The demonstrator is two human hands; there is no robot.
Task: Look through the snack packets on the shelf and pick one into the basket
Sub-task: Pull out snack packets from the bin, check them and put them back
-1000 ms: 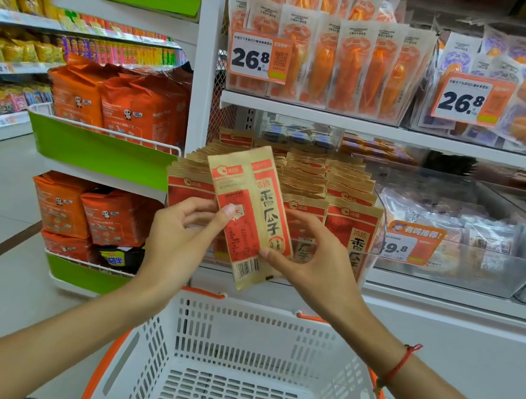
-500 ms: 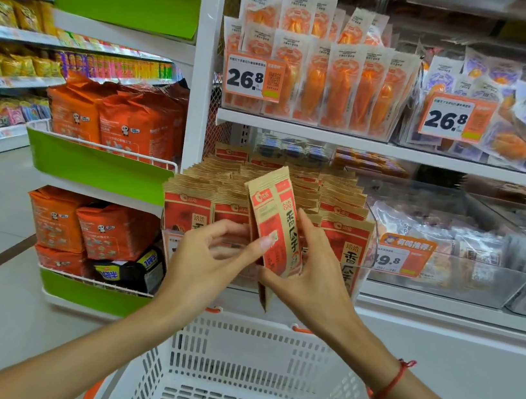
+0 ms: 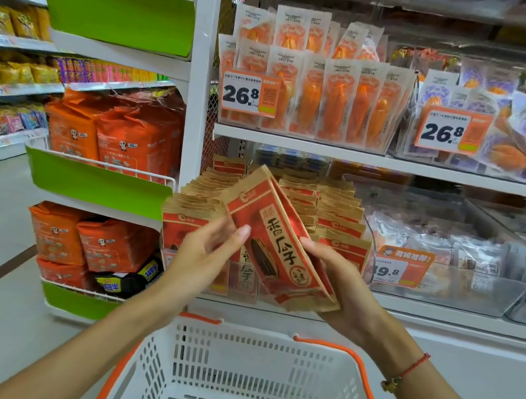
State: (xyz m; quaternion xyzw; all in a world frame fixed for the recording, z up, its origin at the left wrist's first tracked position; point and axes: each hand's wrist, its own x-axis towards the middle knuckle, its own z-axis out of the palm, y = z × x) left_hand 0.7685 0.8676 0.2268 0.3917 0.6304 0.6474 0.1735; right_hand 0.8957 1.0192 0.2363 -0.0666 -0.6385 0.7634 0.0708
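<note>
A red and brown paper snack packet (image 3: 278, 238) is tilted in front of the shelf, its printed red face toward me. My right hand (image 3: 340, 288) grips its lower right edge. My left hand (image 3: 203, 255) touches its left edge with thumb and fingertips. Behind it, rows of the same packets (image 3: 334, 209) stand upright in a clear bin on the shelf. A white basket (image 3: 242, 382) with orange handles sits below my hands, and nothing shows inside it.
Orange vacuum-packed snacks (image 3: 329, 103) with 26.8 price tags fill the shelf above. Clear bins of pale packets (image 3: 449, 256) lie to the right. Orange bags (image 3: 111, 137) sit on green-fronted end racks at left, with an aisle floor beyond.
The packet has been turned from its pale back with barcode to its red front. The view has shifted down, so the shelves sit lower in the frame.
</note>
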